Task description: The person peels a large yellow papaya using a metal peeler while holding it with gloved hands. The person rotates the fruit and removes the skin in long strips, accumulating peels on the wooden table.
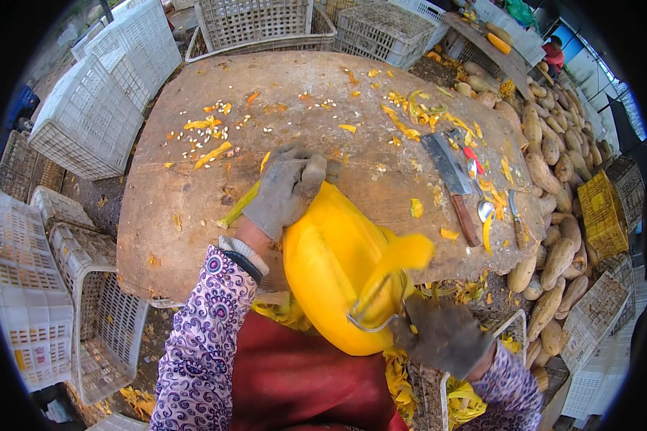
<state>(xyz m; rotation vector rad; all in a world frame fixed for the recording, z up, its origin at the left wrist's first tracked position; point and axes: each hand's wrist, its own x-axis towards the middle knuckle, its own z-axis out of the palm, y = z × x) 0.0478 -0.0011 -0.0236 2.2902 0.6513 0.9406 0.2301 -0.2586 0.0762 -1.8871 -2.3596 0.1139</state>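
Observation:
A large, long yellow pumpkin (331, 251), its skin pared off on the visible side, leans from the table edge toward my red apron. My left hand (284, 188), in a grey work glove, grips its upper end with the fingers curled over. A greenish-yellow strip of peel (239, 205) pokes out beside that wrist. In my right hand (445, 336), gloved and smeared by motion, is a peeler (370, 322) whose curved metal blade lies against the pumpkin's lower right side. A broad yellow peel strip (402, 260) curls up from the blade, blurred. The peeler's handle is hidden in the glove.
On the wooden table (266, 144) lie seeds, scraps, a cleaver (449, 172), a spoon (485, 210) and a small knife (516, 219). Plastic crates (86, 118) surround it. Unpeeled pumpkins (559, 262) are heaped at right. Peelings fill a crate (510, 327) by my right arm. Another person (553, 54) is far off.

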